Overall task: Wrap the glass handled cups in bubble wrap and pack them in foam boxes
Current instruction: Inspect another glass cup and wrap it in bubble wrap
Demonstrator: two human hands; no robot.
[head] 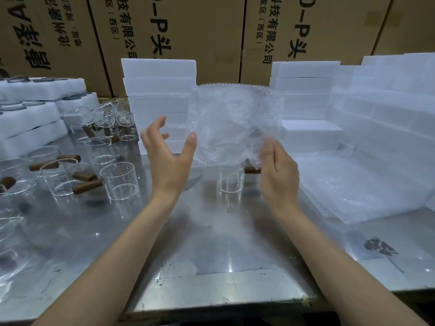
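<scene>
Here my right hand (277, 170) fingers pinch the bubble wrap (235, 123) above a glass cup (231, 182), left hand (168, 158) fingers spread apart.

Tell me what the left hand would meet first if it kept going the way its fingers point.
Likely the foam box stack behind it; the left hand points up and away, beside the bubble wrap. Depth is unclear.

Handled cups (70, 175) stand left on the table (211, 243), foam boxes (160, 102) behind, bubble wrap stack (353, 189) right.
</scene>
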